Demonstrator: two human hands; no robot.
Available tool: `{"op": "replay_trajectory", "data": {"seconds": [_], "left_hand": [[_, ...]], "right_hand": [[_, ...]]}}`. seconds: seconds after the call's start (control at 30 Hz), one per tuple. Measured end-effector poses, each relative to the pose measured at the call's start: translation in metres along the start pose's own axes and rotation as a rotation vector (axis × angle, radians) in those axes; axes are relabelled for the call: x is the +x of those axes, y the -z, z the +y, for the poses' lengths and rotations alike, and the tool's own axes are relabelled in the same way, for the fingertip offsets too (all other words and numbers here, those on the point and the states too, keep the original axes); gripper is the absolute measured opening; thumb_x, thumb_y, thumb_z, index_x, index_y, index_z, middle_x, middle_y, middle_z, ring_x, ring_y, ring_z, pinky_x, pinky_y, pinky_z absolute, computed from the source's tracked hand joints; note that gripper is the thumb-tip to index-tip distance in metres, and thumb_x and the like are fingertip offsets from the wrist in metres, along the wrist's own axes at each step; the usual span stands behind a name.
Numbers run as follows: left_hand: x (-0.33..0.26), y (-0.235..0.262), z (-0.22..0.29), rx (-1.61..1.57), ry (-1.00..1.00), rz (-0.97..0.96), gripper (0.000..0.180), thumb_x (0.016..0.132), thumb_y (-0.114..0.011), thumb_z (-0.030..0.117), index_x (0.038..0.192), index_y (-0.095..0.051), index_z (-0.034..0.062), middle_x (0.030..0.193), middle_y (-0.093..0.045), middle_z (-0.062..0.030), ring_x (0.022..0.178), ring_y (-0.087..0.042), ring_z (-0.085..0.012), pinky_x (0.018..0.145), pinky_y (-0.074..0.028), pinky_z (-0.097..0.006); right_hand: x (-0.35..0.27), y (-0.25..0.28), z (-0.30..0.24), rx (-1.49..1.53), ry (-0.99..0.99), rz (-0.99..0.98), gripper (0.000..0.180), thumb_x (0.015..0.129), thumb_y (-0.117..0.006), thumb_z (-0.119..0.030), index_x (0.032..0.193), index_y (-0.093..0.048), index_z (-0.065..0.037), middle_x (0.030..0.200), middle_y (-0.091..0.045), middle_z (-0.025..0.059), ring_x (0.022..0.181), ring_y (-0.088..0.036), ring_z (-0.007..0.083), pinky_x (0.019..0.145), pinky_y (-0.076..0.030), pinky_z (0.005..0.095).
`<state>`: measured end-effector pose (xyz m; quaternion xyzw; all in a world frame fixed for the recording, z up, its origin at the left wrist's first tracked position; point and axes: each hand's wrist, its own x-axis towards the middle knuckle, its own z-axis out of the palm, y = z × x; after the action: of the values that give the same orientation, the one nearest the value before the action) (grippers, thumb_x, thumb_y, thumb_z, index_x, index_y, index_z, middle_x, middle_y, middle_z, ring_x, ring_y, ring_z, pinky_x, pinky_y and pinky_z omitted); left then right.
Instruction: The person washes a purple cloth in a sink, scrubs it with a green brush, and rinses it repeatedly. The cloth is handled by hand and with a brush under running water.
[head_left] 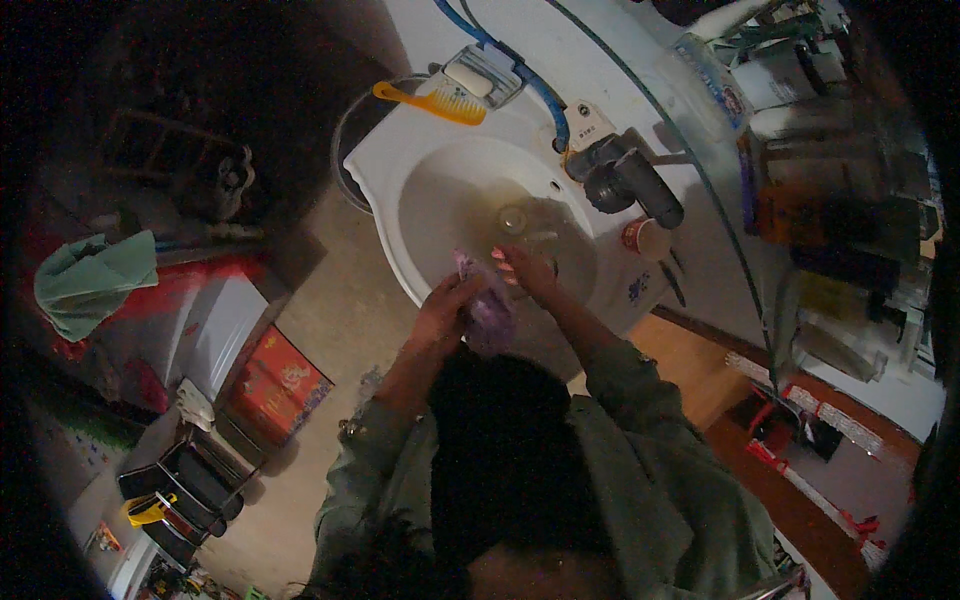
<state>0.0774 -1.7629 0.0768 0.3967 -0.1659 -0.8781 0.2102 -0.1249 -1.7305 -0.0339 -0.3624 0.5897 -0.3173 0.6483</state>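
Note:
Over the near rim of a white washbasin [388, 245], my left hand [447, 308] is closed around a soft, crumpled purple thing, likely a cloth [490, 318]. Part of it sticks up past my fingers and the rest hangs down toward my body. My right hand [528, 275] is just to the right of it, inside the bowl, with its fingertips stretched toward the cloth and nothing visible in them. Cloudy-looking water or shadow fills the bowl around the round drain [511, 218].
On the far rim lie a yellow comb [440, 104] and a soap dish [487, 72] with white soap. At right stand a dark hair dryer-like object [632, 185] and a paper cup [647, 239]. A glass shelf edge [690, 160] runs alongside. A red box [277, 385] is on the left.

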Motion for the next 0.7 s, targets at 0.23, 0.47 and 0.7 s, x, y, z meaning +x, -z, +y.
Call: {"op": "replay_trajectory", "data": {"seconds": [0.23, 0.47, 0.7], "left_hand": [[0.023, -0.017, -0.008, 0.352, -0.322, 0.137, 0.029, 0.096, -0.058, 0.031, 0.107, -0.060, 0.0039, 0.089, -0.060, -0.0029, 0.077, -0.057, -0.0141, 0.069, -0.048, -0.030], [0.082, 0.026, -0.004, 1.372, -1.021, 0.119, 0.034, 0.100, -0.048, 0.039, 0.095, -0.058, 0.0068, 0.075, -0.056, -0.0041, 0.065, -0.052, -0.0184, 0.062, -0.046, -0.033], [0.085, -0.003, -0.012, 1.736, -0.503, 0.411, 0.030, 0.097, -0.048, 0.029, 0.114, -0.056, 0.0058, 0.094, -0.068, -0.0169, 0.087, -0.065, -0.0321, 0.076, -0.053, -0.038]], "right_hand": [[0.014, -0.012, -0.070, -0.428, 0.282, 0.457, 0.030, 0.099, -0.053, -0.031, 0.101, -0.058, -0.002, 0.092, -0.063, 0.0174, 0.085, -0.062, 0.0322, 0.076, -0.048, 0.0387], [-0.044, -0.075, -0.134, -0.646, 0.600, 0.488, 0.027, 0.091, -0.064, -0.031, 0.086, -0.057, -0.004, 0.078, -0.062, 0.0176, 0.075, -0.060, 0.0389, 0.064, -0.046, 0.0461], [-0.012, -0.040, -0.179, -0.678, 0.573, 0.505, 0.026, 0.092, -0.061, -0.030, 0.079, -0.061, -0.008, 0.070, -0.062, 0.0158, 0.065, -0.062, 0.0374, 0.060, -0.048, 0.0456]]}}
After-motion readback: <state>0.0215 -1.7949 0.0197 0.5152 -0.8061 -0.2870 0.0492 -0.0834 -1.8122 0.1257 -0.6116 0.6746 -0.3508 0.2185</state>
